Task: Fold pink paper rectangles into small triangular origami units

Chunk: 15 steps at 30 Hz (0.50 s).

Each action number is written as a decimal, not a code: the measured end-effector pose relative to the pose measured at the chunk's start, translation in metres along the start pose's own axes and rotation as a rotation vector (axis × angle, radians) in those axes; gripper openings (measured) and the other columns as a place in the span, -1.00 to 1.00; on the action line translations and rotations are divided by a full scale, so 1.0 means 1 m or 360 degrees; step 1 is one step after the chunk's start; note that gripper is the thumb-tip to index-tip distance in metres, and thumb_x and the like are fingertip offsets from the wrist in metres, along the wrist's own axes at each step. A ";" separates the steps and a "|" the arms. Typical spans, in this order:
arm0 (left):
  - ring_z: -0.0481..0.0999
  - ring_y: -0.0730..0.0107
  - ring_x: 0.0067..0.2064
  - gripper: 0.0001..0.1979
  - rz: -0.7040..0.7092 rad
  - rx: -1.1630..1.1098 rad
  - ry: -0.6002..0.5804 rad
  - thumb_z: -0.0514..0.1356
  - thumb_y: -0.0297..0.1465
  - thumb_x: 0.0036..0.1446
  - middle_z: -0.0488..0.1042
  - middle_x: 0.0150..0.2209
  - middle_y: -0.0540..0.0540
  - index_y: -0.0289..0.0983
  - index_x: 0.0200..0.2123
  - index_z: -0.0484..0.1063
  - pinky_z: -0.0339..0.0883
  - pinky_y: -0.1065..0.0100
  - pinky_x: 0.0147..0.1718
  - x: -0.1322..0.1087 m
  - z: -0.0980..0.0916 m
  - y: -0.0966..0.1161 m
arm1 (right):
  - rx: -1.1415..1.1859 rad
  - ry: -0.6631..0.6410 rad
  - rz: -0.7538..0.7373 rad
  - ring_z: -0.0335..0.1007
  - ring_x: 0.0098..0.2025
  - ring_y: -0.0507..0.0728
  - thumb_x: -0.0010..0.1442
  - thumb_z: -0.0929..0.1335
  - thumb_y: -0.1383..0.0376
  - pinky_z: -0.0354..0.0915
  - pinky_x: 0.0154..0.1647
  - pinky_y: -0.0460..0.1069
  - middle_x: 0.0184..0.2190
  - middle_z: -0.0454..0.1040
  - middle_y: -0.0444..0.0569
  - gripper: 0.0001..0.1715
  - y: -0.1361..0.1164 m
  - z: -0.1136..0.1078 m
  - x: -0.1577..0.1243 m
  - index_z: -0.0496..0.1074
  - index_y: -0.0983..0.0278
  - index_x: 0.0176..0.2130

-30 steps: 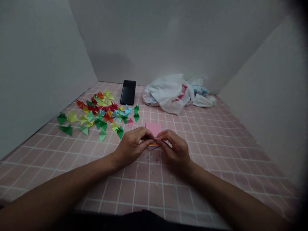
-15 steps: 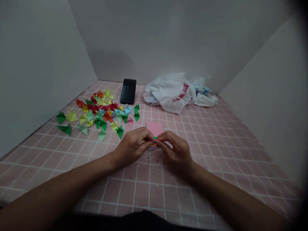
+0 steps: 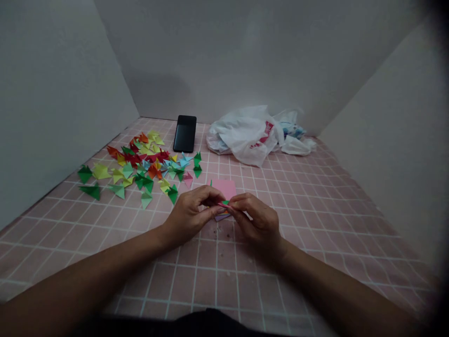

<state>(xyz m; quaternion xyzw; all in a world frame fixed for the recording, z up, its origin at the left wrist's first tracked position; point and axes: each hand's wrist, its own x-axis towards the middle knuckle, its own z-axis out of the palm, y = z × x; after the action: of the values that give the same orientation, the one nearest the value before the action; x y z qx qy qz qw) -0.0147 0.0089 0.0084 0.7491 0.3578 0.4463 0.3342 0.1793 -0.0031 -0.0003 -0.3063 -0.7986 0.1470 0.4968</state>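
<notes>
The left hand [image 3: 188,211] and right hand [image 3: 257,219] pinch a small pink paper piece [image 3: 223,205] between thumb and fingers, from opposite sides. The piece is positioned over the stacked coloured sheets [image 3: 225,187] on the worktop [image 3: 206,285].

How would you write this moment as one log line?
left hand: pinches pink paper piece | right hand: pinches same piece | rest: folded paper shapes, black phone, plastic bag

A black phone [image 3: 185,134] rests near the gray back wall [image 3: 224,56] on my remote feed, left of a crumpled white plastic bag [image 3: 242,133] with red print; I see a blue-marked bundle [image 3: 295,132] beside it on pink gridded cloth [image 3: 315,210].
</notes>
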 end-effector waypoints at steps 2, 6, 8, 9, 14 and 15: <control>0.55 0.44 -0.32 -0.97 0.0107 0.0099 0.0024 0.28 -0.45 0.22 0.58 -0.34 -0.05 -0.27 -0.25 0.50 0.45 0.41 -0.30 0.000 -0.001 0.001 | -0.0001 -0.0005 0.0026 0.52 -0.29 0.12 0.34 0.35 0.44 0.42 -0.30 0.01 -0.36 0.54 -0.04 -0.84 0.000 0.000 0.000 0.43 0.19 -0.27; 0.53 0.44 -0.34 -0.96 0.0208 0.0227 0.0050 0.25 -0.45 0.26 0.56 -0.37 -0.05 -0.27 -0.28 0.49 0.42 0.40 -0.34 -0.001 -0.001 0.002 | -0.0004 0.0025 0.0052 0.50 -0.32 0.10 0.34 0.36 0.41 0.41 -0.33 0.01 -0.38 0.53 -0.06 -0.86 0.000 0.001 -0.001 0.42 0.19 -0.28; 0.53 0.44 -0.34 -0.95 0.0229 0.0251 0.0054 0.24 -0.45 0.27 0.56 -0.37 -0.05 -0.27 -0.29 0.48 0.42 0.40 -0.35 -0.001 0.000 0.001 | 0.0001 0.0036 0.0053 0.50 -0.33 0.10 0.33 0.36 0.42 0.40 -0.34 0.01 -0.39 0.52 -0.07 -0.86 0.000 0.002 -0.001 0.42 0.19 -0.28; 0.53 0.44 -0.34 -0.95 0.0236 0.0256 0.0054 0.24 -0.46 0.27 0.56 -0.37 -0.05 -0.27 -0.29 0.48 0.42 0.40 -0.35 -0.001 0.000 0.001 | 0.0006 0.0037 0.0055 0.49 -0.33 0.10 0.33 0.36 0.42 0.40 -0.34 0.01 -0.39 0.51 -0.07 -0.86 0.000 0.002 -0.001 0.42 0.19 -0.27; 0.55 0.41 -0.33 -0.95 0.0299 0.0314 0.0049 0.24 -0.47 0.28 0.56 -0.36 -0.07 -0.30 -0.27 0.49 0.43 0.38 -0.33 -0.002 0.000 0.001 | 0.0020 0.0036 0.0088 0.48 -0.34 0.08 0.32 0.37 0.45 0.39 -0.34 0.00 -0.39 0.50 -0.07 -0.85 -0.001 0.002 -0.001 0.41 0.21 -0.27; 0.55 0.42 -0.33 -0.95 0.0310 0.0341 0.0050 0.24 -0.47 0.28 0.57 -0.36 -0.07 -0.30 -0.27 0.49 0.42 0.39 -0.34 -0.002 -0.001 0.001 | 0.0016 0.0035 0.0090 0.48 -0.34 0.08 0.32 0.37 0.45 0.39 -0.34 -0.01 -0.39 0.50 -0.07 -0.85 -0.001 0.002 -0.001 0.41 0.21 -0.27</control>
<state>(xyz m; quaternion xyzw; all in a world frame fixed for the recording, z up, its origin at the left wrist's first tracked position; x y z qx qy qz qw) -0.0156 0.0072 0.0088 0.8046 0.3340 0.4475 0.2019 0.1779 -0.0043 -0.0015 -0.3277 -0.7833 0.1616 0.5029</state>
